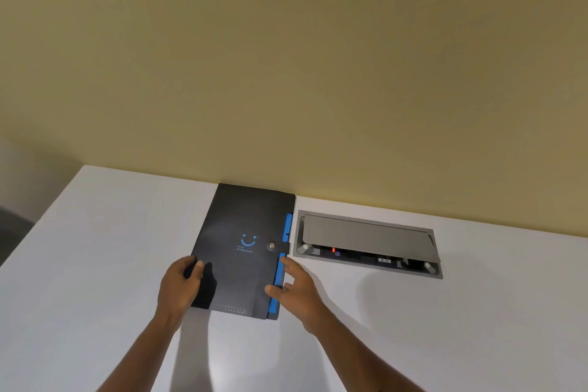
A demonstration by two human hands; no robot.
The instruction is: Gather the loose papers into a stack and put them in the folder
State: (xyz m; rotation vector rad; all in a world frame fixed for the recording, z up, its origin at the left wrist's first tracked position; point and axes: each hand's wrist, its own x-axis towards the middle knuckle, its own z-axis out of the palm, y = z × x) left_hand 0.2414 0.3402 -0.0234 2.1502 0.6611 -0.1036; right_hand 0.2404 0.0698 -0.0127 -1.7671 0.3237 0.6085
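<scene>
Since no loose papers show on the tabletop (95,264) in the head view, you look close to done, with the black folder (245,251) snapped shut against the back edge, beside the grey cable box (369,243). Its cover carries a blue smiley; blue tabs line its right side. Your left hand (179,285) grips its near-left corner; your right hand (294,288) rests spread against the tabs, holding nothing.

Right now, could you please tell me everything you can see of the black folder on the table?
The black folder lies flat and closed on the white table, its far edge at the wall. It looks matte, with a blue smiley print, a strap with a metal snap, and blue tabs along its right edge. The left hand rests on its near-left corner; the right hand touches its right edge.
</scene>
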